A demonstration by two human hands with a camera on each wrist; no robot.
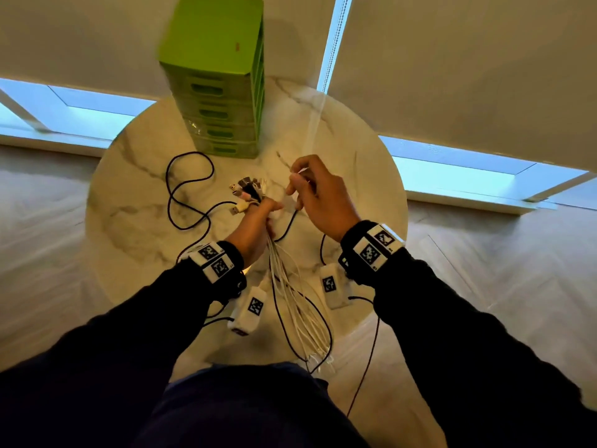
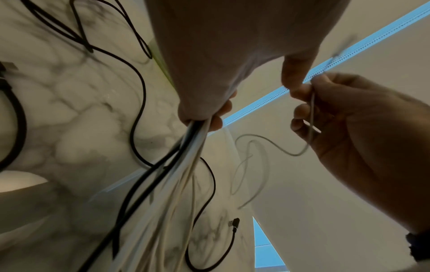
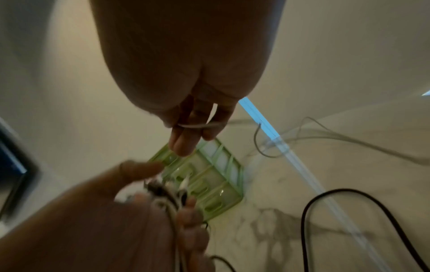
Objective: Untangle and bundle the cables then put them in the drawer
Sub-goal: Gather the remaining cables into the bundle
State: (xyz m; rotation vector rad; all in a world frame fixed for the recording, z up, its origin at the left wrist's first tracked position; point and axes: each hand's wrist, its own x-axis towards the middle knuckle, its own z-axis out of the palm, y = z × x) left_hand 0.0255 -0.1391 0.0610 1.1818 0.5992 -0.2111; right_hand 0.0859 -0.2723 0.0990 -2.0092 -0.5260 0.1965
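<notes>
My left hand (image 1: 258,218) grips a bundle of white and black cables (image 1: 290,286) above the round marble table (image 1: 135,176). Their plug ends (image 1: 247,189) stick out past the fist, and the long ends hang toward my lap. In the left wrist view the bundle (image 2: 186,150) leaves the fist downward. My right hand (image 1: 318,195) holds a thin white cable (image 2: 310,117), curled fingers pinching it just right of the left hand; the same cable (image 3: 200,126) crosses its fingers in the right wrist view. A green drawer tower (image 1: 219,79) stands at the table's far side, drawers closed.
One long black cable (image 1: 181,189) lies looped on the table left of my hands. Another black cable (image 3: 330,202) curves on the marble at the right. Window blinds hang behind the table, and wood floor surrounds it.
</notes>
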